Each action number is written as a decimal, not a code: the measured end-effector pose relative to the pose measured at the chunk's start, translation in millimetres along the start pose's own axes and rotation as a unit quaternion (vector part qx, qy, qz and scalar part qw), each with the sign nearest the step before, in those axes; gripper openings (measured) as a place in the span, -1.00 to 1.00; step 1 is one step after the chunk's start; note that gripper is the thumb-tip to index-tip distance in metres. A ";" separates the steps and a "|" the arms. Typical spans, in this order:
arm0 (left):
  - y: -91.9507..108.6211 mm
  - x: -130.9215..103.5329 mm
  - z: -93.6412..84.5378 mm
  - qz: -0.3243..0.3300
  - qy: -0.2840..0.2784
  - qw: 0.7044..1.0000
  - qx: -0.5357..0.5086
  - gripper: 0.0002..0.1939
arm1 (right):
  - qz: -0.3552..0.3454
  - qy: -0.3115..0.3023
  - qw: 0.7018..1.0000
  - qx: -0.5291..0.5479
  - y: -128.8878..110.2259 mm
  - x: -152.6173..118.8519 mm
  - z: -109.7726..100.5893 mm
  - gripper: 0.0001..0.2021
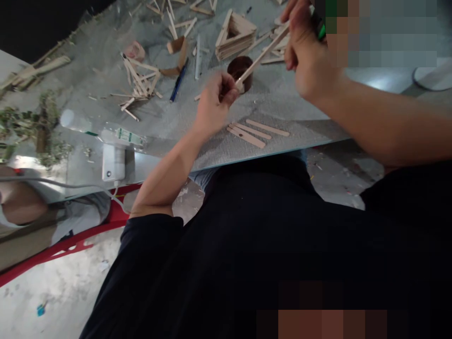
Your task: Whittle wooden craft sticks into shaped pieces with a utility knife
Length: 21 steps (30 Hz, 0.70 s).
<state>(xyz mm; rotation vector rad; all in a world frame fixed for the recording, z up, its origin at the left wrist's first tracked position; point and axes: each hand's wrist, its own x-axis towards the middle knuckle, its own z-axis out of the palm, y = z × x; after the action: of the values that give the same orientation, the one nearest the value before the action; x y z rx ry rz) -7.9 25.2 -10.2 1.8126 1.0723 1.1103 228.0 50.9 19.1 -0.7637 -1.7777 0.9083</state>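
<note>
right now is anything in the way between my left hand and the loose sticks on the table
Nothing visible stands between the left hand and the loose sticks on the table. The brown cup is on the hand's far side. That hand does hold one end of another stick.

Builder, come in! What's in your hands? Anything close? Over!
Left hand pinches wooden stick. Right hand at its other end, grip unclear. Brown cup close behind it.

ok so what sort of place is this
Likely a craft workspace: a triangular stack of pale flat wooden sticks and several loose flat wooden sticks lie on a grey table, while the left hand holds a long pale wooden stick.
</note>
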 end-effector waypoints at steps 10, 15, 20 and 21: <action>-10.1 6.6 21.6 -0.070 0.051 0.994 -0.060 -0.71 | -0.086 0.136 0.974 -0.159 10.0 -1.8 5.5 -0.91; -15.4 5.8 29.2 -0.063 0.011 0.986 -0.156 -0.80 | -0.092 0.124 0.972 -0.178 12.1 -4.9 10.0 -0.92; -6.8 1.2 30.2 -0.060 0.001 0.987 -0.149 -0.82 | -0.134 0.085 0.968 -0.195 13.0 -3.9 6.4 -0.88; -3.9 0.5 30.3 -0.055 -0.002 0.987 -0.150 -0.84 | -0.143 0.079 0.965 -0.207 13.0 -3.4 5.8 -0.86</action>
<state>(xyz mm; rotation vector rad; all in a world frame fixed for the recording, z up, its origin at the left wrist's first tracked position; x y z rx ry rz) 19.1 22.2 -24.1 1.5017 0.9345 1.1340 225.0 53.6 5.1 -0.7878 -1.8946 0.2762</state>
